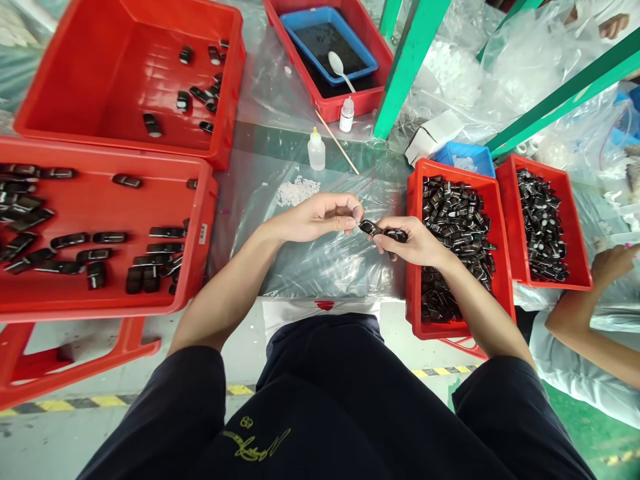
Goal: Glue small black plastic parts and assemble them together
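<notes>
In front of my body, over the plastic-covered table (320, 273), my right hand (407, 241) is closed around a few small glossy black pieces. One of these black pieces (369, 228) sticks out past its fingertips towards the left. My left hand (330, 217) is pinched right beside that end, with a tiny whitish bit (357, 223) showing at the fingertips; its kind is too small to tell. A heap of small white pieces (299, 192) lies on the table just beyond my left hand.
Small black pieces fill the red bin (411, 293) at my right and another red bin (580, 247) beyond it. Two red bins (200, 153) stand at left. Dropper bottles (317, 152), a thin stick (337, 143) and green posts (413, 63) are ahead. A co-worker's arm (590, 313) is at right.
</notes>
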Available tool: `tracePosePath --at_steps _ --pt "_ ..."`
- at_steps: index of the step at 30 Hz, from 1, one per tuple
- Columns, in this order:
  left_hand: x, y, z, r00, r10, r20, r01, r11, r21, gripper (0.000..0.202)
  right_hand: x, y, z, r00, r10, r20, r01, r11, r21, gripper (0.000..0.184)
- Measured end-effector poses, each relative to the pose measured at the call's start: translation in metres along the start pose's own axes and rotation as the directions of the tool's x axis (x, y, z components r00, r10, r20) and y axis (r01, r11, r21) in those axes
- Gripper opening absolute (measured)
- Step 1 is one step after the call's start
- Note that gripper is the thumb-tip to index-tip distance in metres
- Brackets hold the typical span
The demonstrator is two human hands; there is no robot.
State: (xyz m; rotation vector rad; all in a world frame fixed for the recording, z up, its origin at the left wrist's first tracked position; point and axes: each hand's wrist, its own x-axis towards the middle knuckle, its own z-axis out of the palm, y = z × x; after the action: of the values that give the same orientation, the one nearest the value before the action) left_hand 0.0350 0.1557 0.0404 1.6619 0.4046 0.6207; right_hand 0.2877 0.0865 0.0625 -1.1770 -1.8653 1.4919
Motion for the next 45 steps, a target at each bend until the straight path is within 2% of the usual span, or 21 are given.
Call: tracePosePath --at_steps 8,14,22,27,31,34,38,41,43,45 --pt "-0.001 0.002 0.001 0.999 -0.029 0.036 0.028 0.999 0.029 0.050 0.000 0.000 -0.004 0.997 -0.006 0.080 0.008 1.000 -0.025 0.034" --pt "-0.002 0.002 0.000 0.995 -0.051 0.090 0.047 0.998 0.052 0.036 0.001 -0.004 -0.009 0.977 0.018 0.213 -0.014 1.000 -0.020 0.032" --pt "-0.003 0.000 0.003 0.996 -0.066 0.063 0.065 0.997 0.029 0.034 0.003 -0.008 -0.011 0.969 0.040 0.244 -0.041 0.999 -0.001 0.033" --pt "-0.003 -0.001 0.005 0.999 -0.048 0.012 0.048 0.998 0.042 0.037 0.006 -0.009 -0.015 0.952 0.017 0.306 -0.027 0.999 0.029 0.035" --pt "-0.002 -0.001 0.008 0.999 -0.035 -0.007 0.035 0.998 0.046 0.039 0.007 -0.007 -0.018 0.931 0.039 0.363 -0.067 0.996 0.064 0.036" --pt "-0.001 -0.003 0.011 0.997 -0.008 -0.076 0.010 0.999 0.034 0.042 0.007 -0.007 -0.018 0.937 0.044 0.346 -0.088 0.990 0.113 0.038" --pt "0.003 -0.011 0.017 0.972 0.055 -0.231 -0.056 0.998 0.002 0.044 0.006 -0.008 -0.014 0.981 0.107 0.161 -0.132 0.979 0.155 0.042" --pt "0.007 -0.017 0.025 0.948 0.092 -0.303 -0.083 0.996 0.042 0.041 0.005 -0.007 -0.009 0.984 0.157 0.083 -0.168 0.973 0.157 0.042" --pt "0.011 -0.022 0.030 0.923 0.097 -0.373 -0.075 0.995 0.073 0.039 0.005 -0.005 -0.005 0.979 0.194 0.067 -0.203 0.958 0.203 0.042" --pt "0.015 -0.026 0.034 0.880 0.102 -0.464 -0.080 0.995 0.067 0.039 0.006 -0.003 0.000 0.965 0.258 0.058 -0.262 0.907 0.331 0.046"
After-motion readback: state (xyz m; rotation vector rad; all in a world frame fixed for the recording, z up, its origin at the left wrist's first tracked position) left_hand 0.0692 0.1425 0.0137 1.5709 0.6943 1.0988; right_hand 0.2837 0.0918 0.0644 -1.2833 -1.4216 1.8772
